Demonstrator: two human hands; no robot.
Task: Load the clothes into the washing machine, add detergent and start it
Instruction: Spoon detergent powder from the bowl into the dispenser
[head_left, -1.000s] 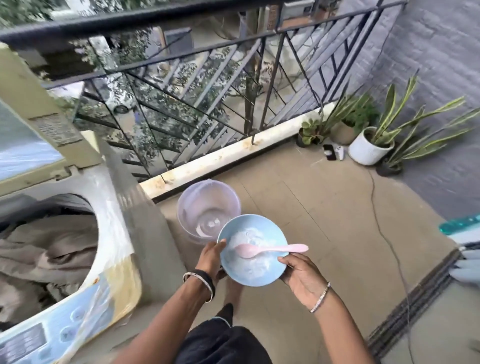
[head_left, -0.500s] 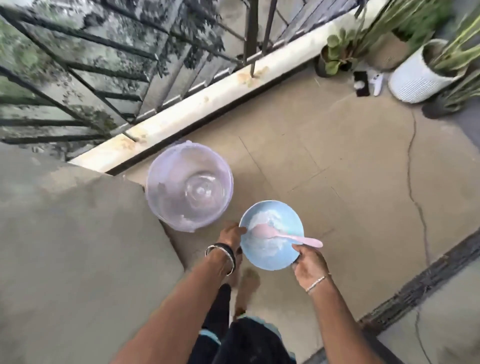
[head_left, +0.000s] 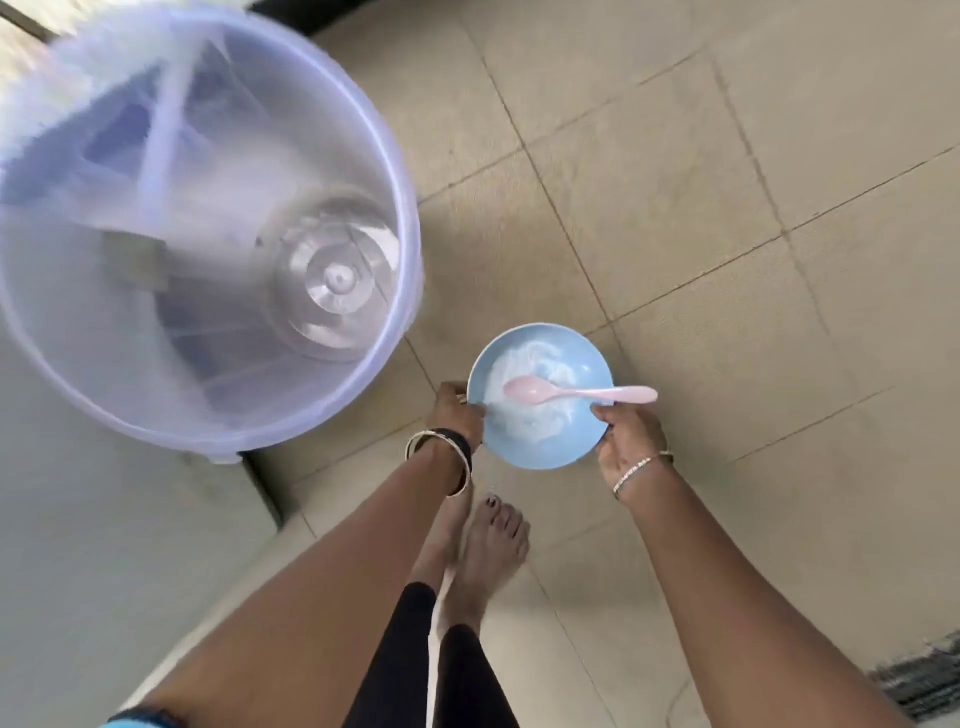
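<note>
We look down on a tiled floor (head_left: 727, 156). A clear bucket (head_left: 363, 130) sits at upper left, apart from our bowl (head_left: 566, 441). Our left hand (head_left: 457, 410) and right hand (head_left: 631, 434) grip the bowl's opposite rims. White detergent (head_left: 530, 364) lies inside, under a pink spoon (head_left: 576, 392).

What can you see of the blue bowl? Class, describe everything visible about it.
The blue bowl is round, smooth and pale blue, plastic by its look. It is held roughly level above the tiled floor, the left hand gripping its left rim and the right hand its right rim. White powder coats the inside. A pink spoon lies across it, scoop in the powder, handle past the right rim.
</note>
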